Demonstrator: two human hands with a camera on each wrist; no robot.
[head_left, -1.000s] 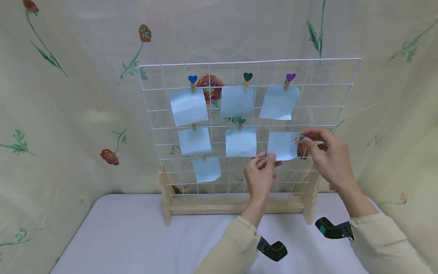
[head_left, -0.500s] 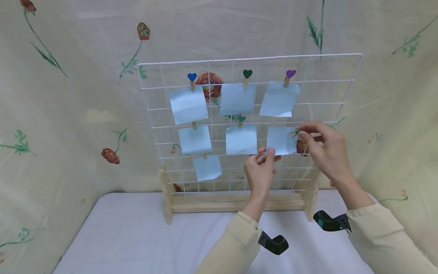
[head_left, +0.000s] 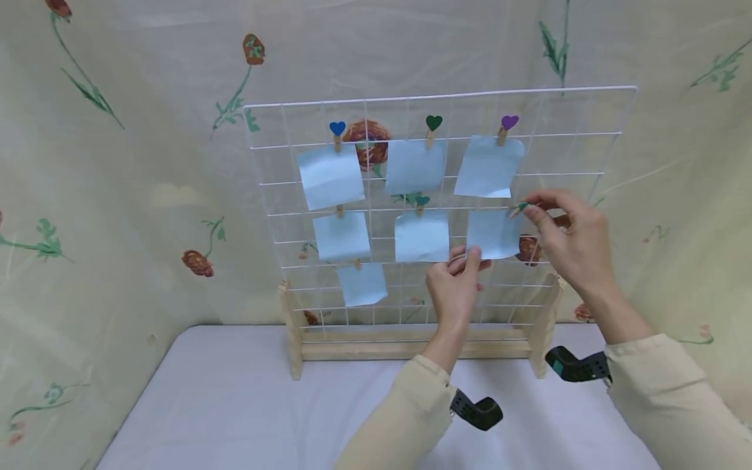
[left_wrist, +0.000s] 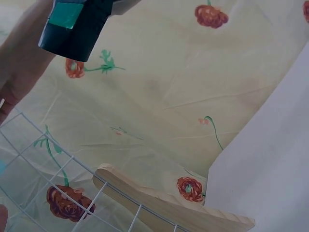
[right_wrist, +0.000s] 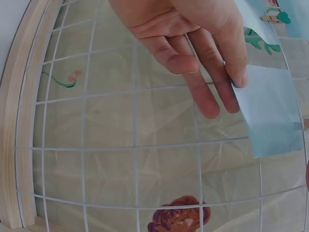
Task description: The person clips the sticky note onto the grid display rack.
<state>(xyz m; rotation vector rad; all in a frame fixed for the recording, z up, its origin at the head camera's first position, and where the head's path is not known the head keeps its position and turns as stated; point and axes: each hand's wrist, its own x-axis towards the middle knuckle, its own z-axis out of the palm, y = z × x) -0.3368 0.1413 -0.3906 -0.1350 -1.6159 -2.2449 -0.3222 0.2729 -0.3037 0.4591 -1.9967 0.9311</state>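
My left hand (head_left: 454,287) pinches the lower left corner of a blue paper note (head_left: 495,236) against a white wire grid (head_left: 552,173). The thumb lies on the note's front, with other fingers behind; the right wrist view shows this hand (right_wrist: 207,43) on the note (right_wrist: 273,111). My right hand (head_left: 578,245) pinches a small wooden clothespin with a green top (head_left: 518,209) at the note's upper right corner. Fingertips cover part of the clothespin, and whether it bites the paper cannot be told. In the left wrist view, the right forearm (left_wrist: 24,58) shows at the upper left.
Several blue notes (head_left: 331,177) hang on the grid from clothespins with heart tops, such as a purple heart (head_left: 509,122). A wooden stand (head_left: 411,350) carries the grid on a white table (head_left: 235,405). Flowered cloth (head_left: 147,163) surrounds it.
My right hand has moved up with the clothespin, from beside the note's right edge to its upper right corner. The left hand keeps its pinch on the note, which has risen slightly.
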